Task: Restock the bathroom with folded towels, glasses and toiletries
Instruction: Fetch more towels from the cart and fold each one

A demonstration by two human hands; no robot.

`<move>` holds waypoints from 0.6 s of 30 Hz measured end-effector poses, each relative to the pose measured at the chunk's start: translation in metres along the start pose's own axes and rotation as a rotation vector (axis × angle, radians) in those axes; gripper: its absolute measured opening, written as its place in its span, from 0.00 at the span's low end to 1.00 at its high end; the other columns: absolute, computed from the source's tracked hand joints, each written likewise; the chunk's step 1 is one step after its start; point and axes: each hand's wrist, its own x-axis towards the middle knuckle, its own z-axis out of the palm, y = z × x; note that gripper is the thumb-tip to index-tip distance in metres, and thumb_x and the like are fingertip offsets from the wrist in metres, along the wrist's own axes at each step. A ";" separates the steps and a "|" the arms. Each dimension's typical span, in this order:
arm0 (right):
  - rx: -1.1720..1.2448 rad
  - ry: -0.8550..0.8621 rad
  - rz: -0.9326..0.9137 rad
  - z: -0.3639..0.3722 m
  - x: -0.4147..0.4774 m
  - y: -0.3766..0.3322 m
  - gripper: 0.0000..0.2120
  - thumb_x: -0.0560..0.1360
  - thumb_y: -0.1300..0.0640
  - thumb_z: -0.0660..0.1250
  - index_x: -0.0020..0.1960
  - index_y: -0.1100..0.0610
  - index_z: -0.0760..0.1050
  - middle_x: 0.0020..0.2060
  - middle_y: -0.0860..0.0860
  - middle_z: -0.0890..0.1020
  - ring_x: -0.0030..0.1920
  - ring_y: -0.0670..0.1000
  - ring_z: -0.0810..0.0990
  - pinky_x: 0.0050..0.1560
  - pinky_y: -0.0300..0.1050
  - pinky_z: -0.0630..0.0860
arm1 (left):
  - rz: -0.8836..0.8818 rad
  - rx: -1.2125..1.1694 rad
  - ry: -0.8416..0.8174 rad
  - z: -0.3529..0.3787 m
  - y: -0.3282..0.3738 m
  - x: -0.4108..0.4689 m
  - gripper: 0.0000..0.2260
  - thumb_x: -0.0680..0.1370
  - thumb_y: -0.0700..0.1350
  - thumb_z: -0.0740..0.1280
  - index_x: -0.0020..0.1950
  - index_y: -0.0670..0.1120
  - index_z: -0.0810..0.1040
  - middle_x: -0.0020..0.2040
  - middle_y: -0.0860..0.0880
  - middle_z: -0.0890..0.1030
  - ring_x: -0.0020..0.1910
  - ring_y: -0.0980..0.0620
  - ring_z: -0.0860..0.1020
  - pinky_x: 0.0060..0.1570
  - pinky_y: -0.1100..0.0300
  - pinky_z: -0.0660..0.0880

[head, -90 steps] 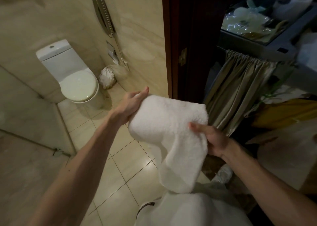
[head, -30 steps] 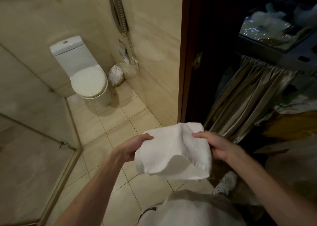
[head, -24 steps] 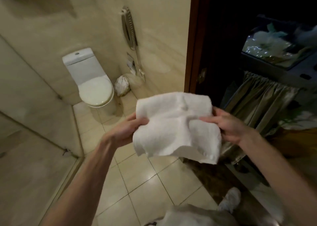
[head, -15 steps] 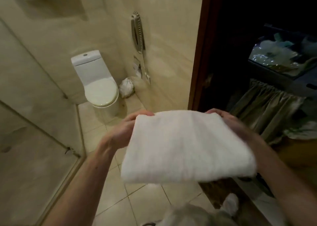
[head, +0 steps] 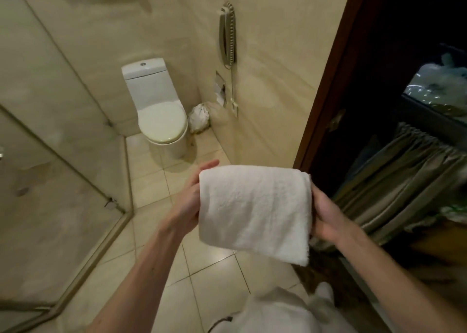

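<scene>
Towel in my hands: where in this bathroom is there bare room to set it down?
Bare spots: the closed toilet lid, the flat tank top behind it, and the floor tiles in front, beside the glass shower wall. Crowded: the corner with the white bag under the wall phone, and the cart tray beyond the doorway.

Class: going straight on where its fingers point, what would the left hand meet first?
The left hand would probably meet the wall by the phone cord, right of the toilet; depth unclear.
</scene>
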 end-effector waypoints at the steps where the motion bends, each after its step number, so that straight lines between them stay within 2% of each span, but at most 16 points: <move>1: 0.002 0.004 0.019 0.002 0.003 0.008 0.32 0.77 0.29 0.53 0.57 0.51 0.84 0.54 0.56 0.85 0.51 0.57 0.86 0.51 0.52 0.79 | -0.026 -0.005 0.045 -0.003 -0.007 0.001 0.16 0.81 0.36 0.63 0.64 0.52 0.78 0.56 0.47 0.84 0.48 0.49 0.83 0.43 0.52 0.81; 4: -0.015 -0.075 0.032 0.007 0.013 0.031 0.34 0.75 0.28 0.51 0.65 0.50 0.78 0.58 0.55 0.84 0.58 0.57 0.83 0.57 0.56 0.77 | -0.079 0.014 0.099 -0.012 -0.019 0.000 0.11 0.81 0.38 0.64 0.55 0.50 0.82 0.49 0.48 0.85 0.44 0.48 0.83 0.43 0.51 0.80; 6: -0.117 -0.106 0.043 0.014 0.019 0.044 0.27 0.74 0.35 0.60 0.65 0.50 0.75 0.56 0.54 0.85 0.56 0.54 0.84 0.53 0.53 0.79 | -0.094 0.000 0.076 -0.019 -0.026 -0.001 0.13 0.81 0.38 0.62 0.46 0.48 0.85 0.41 0.47 0.83 0.39 0.48 0.80 0.38 0.54 0.77; 7: -0.160 -0.107 0.054 0.017 0.023 0.050 0.22 0.74 0.41 0.65 0.64 0.50 0.75 0.53 0.53 0.85 0.53 0.52 0.85 0.49 0.51 0.81 | -0.115 -0.016 0.067 -0.023 -0.030 -0.001 0.12 0.82 0.40 0.62 0.44 0.46 0.84 0.38 0.47 0.81 0.37 0.50 0.79 0.35 0.56 0.75; 9: -0.238 -0.080 0.053 0.020 0.034 0.062 0.20 0.72 0.53 0.73 0.62 0.51 0.74 0.51 0.52 0.86 0.48 0.50 0.86 0.42 0.46 0.82 | -0.213 -0.069 0.065 -0.035 -0.040 -0.001 0.12 0.82 0.44 0.61 0.44 0.43 0.81 0.36 0.49 0.79 0.34 0.52 0.77 0.33 0.59 0.73; 11: -0.273 -0.077 0.066 0.023 0.051 0.070 0.23 0.71 0.58 0.76 0.63 0.52 0.74 0.52 0.53 0.85 0.48 0.52 0.86 0.41 0.45 0.82 | -0.355 -0.129 0.067 -0.052 -0.053 0.001 0.14 0.81 0.50 0.62 0.42 0.44 0.80 0.36 0.49 0.78 0.34 0.51 0.77 0.35 0.57 0.72; 14: -0.251 -0.045 0.125 0.029 0.081 0.084 0.24 0.70 0.60 0.77 0.64 0.53 0.74 0.54 0.54 0.84 0.50 0.54 0.86 0.44 0.49 0.83 | -0.525 -0.275 0.098 -0.076 -0.080 0.003 0.18 0.71 0.59 0.71 0.45 0.44 0.78 0.40 0.46 0.76 0.39 0.47 0.76 0.40 0.55 0.72; 16: -0.290 -0.011 0.155 0.031 0.105 0.095 0.25 0.70 0.58 0.77 0.65 0.53 0.73 0.55 0.54 0.84 0.52 0.55 0.85 0.48 0.51 0.83 | -0.581 -0.362 0.144 -0.089 -0.093 0.004 0.19 0.73 0.58 0.65 0.48 0.42 0.79 0.42 0.44 0.78 0.40 0.45 0.77 0.40 0.55 0.73; 18: -0.376 0.004 0.171 0.036 0.129 0.106 0.31 0.68 0.52 0.79 0.68 0.52 0.71 0.57 0.53 0.83 0.54 0.55 0.84 0.53 0.54 0.82 | -0.600 -0.417 0.208 -0.100 -0.105 0.005 0.23 0.76 0.56 0.58 0.54 0.39 0.81 0.47 0.41 0.80 0.44 0.43 0.79 0.43 0.54 0.74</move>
